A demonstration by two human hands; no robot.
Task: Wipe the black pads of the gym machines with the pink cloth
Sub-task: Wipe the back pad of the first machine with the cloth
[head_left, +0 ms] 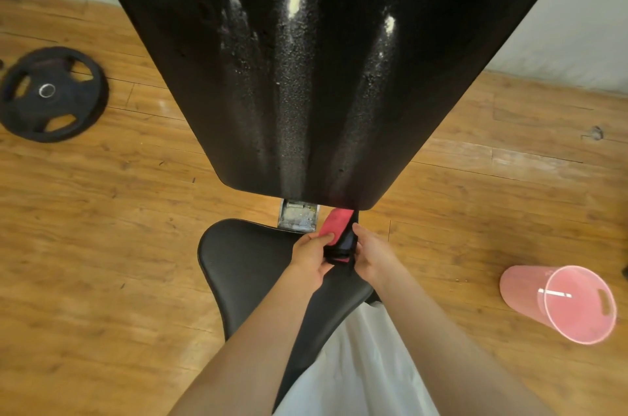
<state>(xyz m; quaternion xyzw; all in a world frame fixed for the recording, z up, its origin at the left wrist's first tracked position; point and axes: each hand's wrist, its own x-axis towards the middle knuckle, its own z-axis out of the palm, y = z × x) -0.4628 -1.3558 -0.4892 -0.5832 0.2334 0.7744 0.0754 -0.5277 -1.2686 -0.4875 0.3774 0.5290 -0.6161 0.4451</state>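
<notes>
- My left hand [311,259] pinches the near end of the pink cloth [334,223], thumb on top and fingers curled beneath.
- My right hand [372,257] curls around a dark bundle [339,247] between both hands. I cannot tell whether it is part of the cloth or something separate.
- The pink cloth sticks up from my hands, and its far end is just below the lower edge of the black back pad [306,75].
- The back pad fills the upper middle of the view, narrowing toward me. Pale speckled streaks and bright patches run down its surface.
- The black seat pad [244,259] lies under my hands and forearms, apart from the back pad, with a grey metal bracket [297,220] in the gap.
- A black weight plate [51,94] lies flat on the wooden floor [102,245], far left.
- A pink bucket [560,303] lies on its side on the floor, right, its mouth toward me.
- White fabric [356,364] shows between my forearms.
</notes>
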